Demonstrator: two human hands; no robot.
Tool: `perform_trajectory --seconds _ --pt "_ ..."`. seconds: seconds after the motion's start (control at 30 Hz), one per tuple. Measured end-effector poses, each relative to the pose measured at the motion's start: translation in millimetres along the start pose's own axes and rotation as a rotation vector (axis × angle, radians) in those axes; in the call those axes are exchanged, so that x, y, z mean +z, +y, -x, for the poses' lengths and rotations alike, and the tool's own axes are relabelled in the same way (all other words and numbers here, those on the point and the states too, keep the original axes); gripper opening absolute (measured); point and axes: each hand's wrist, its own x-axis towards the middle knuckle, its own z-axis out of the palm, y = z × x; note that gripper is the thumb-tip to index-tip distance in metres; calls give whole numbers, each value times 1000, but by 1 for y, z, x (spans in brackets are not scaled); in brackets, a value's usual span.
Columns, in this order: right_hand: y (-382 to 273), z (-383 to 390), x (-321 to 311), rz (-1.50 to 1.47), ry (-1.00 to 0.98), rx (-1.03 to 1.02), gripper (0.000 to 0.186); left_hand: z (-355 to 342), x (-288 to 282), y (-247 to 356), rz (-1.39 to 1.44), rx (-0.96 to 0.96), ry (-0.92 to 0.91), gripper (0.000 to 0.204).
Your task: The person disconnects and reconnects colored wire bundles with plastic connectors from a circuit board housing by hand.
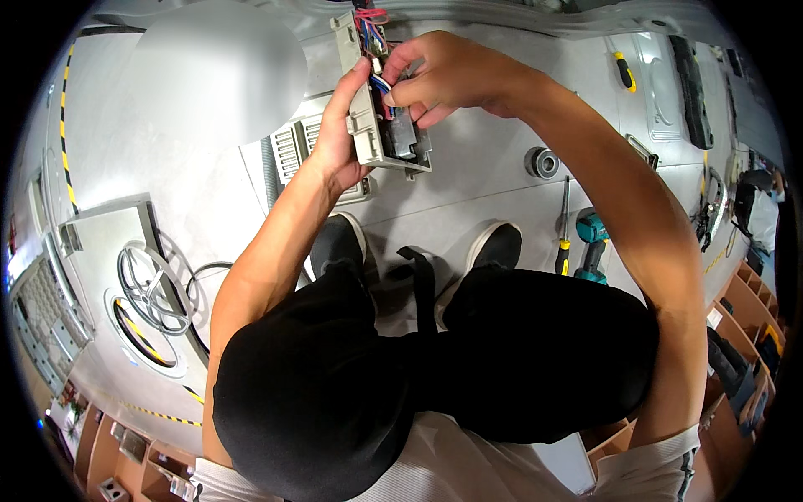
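Observation:
A long pale-grey plastic housing [368, 125] with circuitry inside is held up in front of me, tilted. My left hand [339, 125] wraps around its left side, thumb on the upper edge. Coloured wires [372, 33] run out of its top end, red, blue and black among them. At the housing's open side, my right hand [431, 79] pinches a bundle of thin wires [381, 84] between thumb and fingers. A dark grey block [403, 138] sits in the lower part of the housing. Just where the wires end is hidden behind my fingers.
Beneath the housing lies a slotted pale plastic part [293, 149]. On the floor to the right are a bearing-like ring [542, 162], a screwdriver [564, 243], a teal power drill [592, 243] and a yellow-black handle [625, 73]. A round door panel [109, 230] and a spoked pulley [138, 289] lie left.

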Motion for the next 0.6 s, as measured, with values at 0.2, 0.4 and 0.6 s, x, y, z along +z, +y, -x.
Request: perform_trajectory --seconds 0.2,0.4,0.6 --pt "1 6 -12 158 111 -106 23 -2 -5 -1 211 -41 -26 71" --pt "-10 11 3 303 297 -432 16 -4 -15 0 339 -95 -122 80" --pt "-16 8 9 362 296 -497 17 -1 -7 5 364 -107 -105 75"
